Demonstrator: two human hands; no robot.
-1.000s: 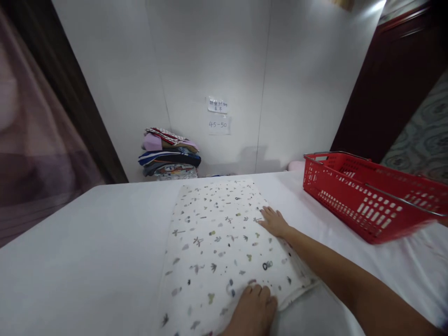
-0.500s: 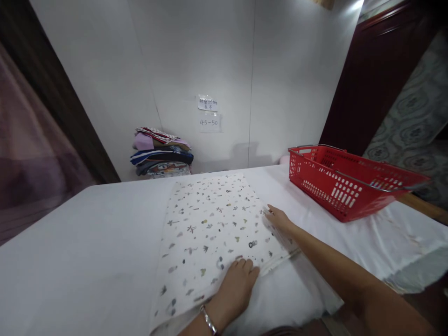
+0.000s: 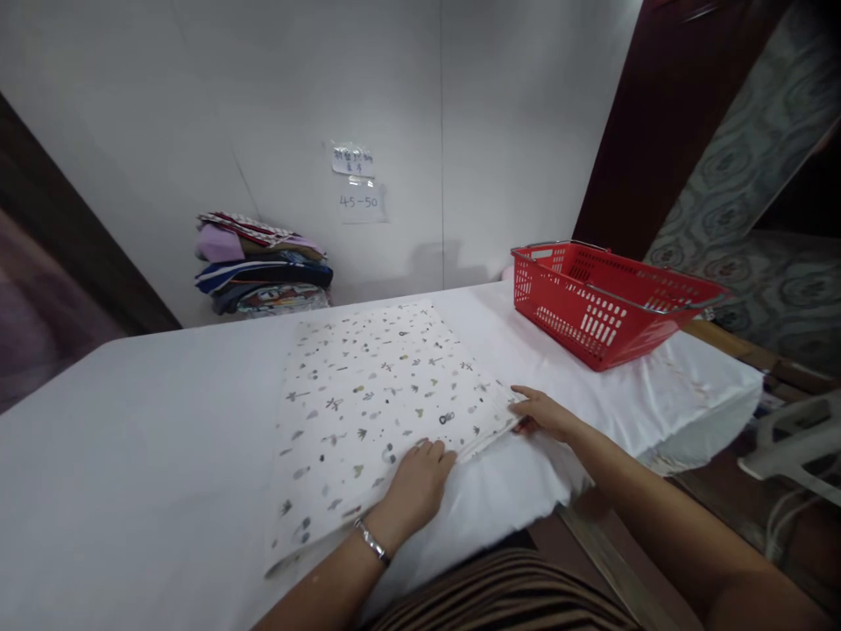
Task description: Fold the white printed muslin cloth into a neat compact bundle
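A folded white cloth (image 3: 368,394) printed with small grey and green motifs lies flat on the white-covered table (image 3: 164,438). My left hand (image 3: 420,478), with a silver bracelet at the wrist, has its fingers curled over the cloth's near edge; its thumb is hidden. At the near right corner, my right hand (image 3: 545,414) pinches the fabric, thumb on top and fingers partly underneath. The layers of the fold show along the near edge between both hands.
A red plastic basket (image 3: 604,311) with metal handles stands at the right rear. Against the wall, a stack of folded clothes (image 3: 263,267) sits at the back left. Paper labels (image 3: 360,202) are taped to the wall. A white plastic chair (image 3: 788,447) is at the far right.
My right hand has slid from the cloth's right side down to its near right corner and now grips it. My left hand stays at the near edge. The view has shifted.
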